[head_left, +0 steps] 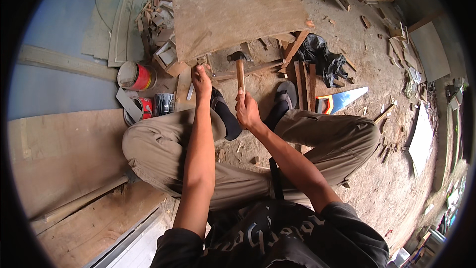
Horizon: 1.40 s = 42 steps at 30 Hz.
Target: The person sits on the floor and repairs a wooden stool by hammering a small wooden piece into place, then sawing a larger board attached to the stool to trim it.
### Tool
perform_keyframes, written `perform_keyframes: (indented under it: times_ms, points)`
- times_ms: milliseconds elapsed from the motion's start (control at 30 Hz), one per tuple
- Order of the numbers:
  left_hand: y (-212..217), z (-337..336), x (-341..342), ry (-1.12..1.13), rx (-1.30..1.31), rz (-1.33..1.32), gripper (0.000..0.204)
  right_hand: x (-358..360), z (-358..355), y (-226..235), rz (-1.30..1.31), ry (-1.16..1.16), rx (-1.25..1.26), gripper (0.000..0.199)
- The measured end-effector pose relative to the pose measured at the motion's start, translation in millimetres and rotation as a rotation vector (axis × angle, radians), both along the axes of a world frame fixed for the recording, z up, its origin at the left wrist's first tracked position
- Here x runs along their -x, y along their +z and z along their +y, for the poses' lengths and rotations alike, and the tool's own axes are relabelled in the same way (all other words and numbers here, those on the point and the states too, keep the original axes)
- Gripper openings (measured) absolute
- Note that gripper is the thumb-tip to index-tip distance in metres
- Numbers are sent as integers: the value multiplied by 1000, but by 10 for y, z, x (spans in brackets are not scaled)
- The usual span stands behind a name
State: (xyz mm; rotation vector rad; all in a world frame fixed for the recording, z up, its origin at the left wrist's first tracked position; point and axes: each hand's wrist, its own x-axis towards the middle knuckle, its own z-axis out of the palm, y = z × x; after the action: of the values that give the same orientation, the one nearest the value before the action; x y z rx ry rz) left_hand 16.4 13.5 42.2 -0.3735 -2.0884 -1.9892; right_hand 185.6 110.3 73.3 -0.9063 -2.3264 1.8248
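Observation:
My right hand (247,109) is wrapped round the wooden handle of a hammer (241,73), its dark head pointing away from me, just short of the board's near edge. At the near left corner of a flat wooden board (238,7), my left hand (202,80) is closed, fingers pinched together. What those fingers hold, if anything, is too small to make out. The board rests on a wooden frame, with a slanting leg (296,48) showing at its right. Both forearms reach forward between my bent knees.
Paint cans (136,76) stand left of my left hand, beside a heap of wood offcuts (161,25). A handsaw (342,100) lies right of my right foot, near a black plastic bag (325,59) and wooden strips (305,87). A white sheet (420,139) lies farther right.

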Motion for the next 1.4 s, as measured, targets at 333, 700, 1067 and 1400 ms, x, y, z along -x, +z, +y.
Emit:
perform_keyframes:
  times_ms: [333,700,1067,1400]
  points:
    - [89,-6,-80,-1,20,-9,66,77,220,-8,-133,68,45,59]
    - [-7,-92,-1,16,24,-10,62,23,109,13,-79,67,299,49]
    - [74,61,-21,-26,4,-47,64,-27,118,-664,-56,99,-46,49]
    - [30,-58,-23,-1,38,-30,63,24,82,301,257,-275,422,42]
